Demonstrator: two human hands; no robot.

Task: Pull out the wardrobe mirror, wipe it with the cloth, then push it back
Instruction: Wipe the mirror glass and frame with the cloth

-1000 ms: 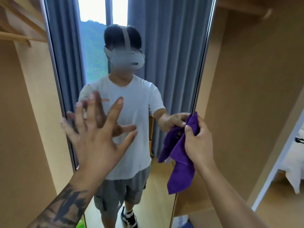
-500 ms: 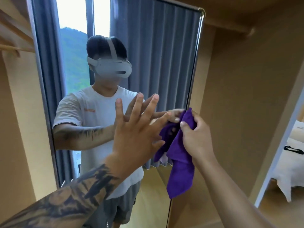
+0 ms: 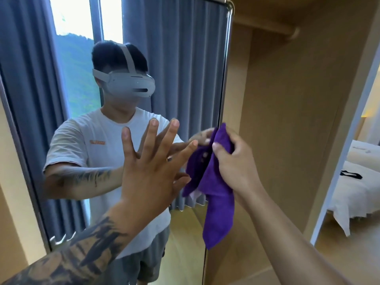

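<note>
Left hand (image 3: 148, 173) splayed flat on the tall metal-framed wardrobe mirror (image 3: 185, 58) — right hand (image 3: 236, 161) clenched round purple cloth (image 3: 218, 202) at its right edge.

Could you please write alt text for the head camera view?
A left hand presses flat with fingers spread on a tall wardrobe mirror, while the right hand grips a purple cloth at the mirror's right edge.

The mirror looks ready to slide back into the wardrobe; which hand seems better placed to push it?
Probably the left hand: its fingers are spread flat against the mirror. The right hand grips the purple cloth at the mirror's edge.
</note>
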